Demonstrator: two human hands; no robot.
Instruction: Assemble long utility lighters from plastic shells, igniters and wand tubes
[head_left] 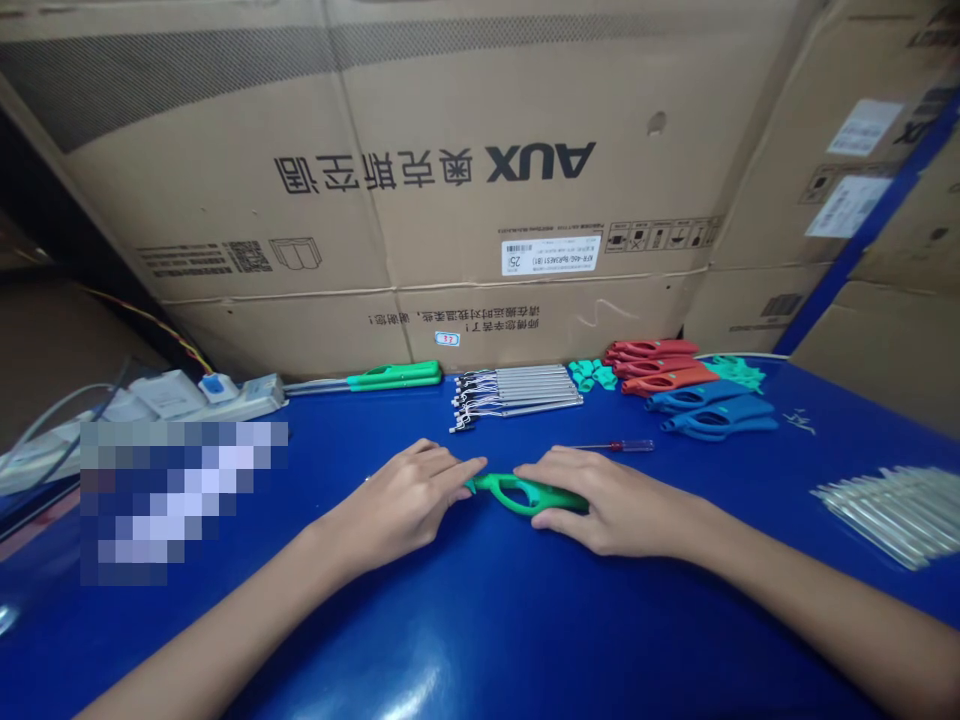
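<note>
A green lighter handle (pixel 499 490) with an oval trigger opening lies level between my two hands, close above or on the blue table. My right hand (pixel 607 495) is closed around its wide end, thumb on the near side and fingers over the top. At the narrow end, the thumb and fingers of my left hand (pixel 416 500) pinch the tip. Whatever else may be under the left fingers is hidden. Just behind my right hand lies a screwdriver (pixel 634 446) with a clear reddish-purple handle.
Along the back lie green lighters (pixel 397 375), metal tubes with wires (pixel 536 385), green small parts (pixel 592 375), red handles (pixel 652 350) and blue handles (pixel 724 415). Clear packed sticks (pixel 896 515) sit right, a power strip (pixel 255 395) left. Behind stands a cardboard wall (pixel 420 240).
</note>
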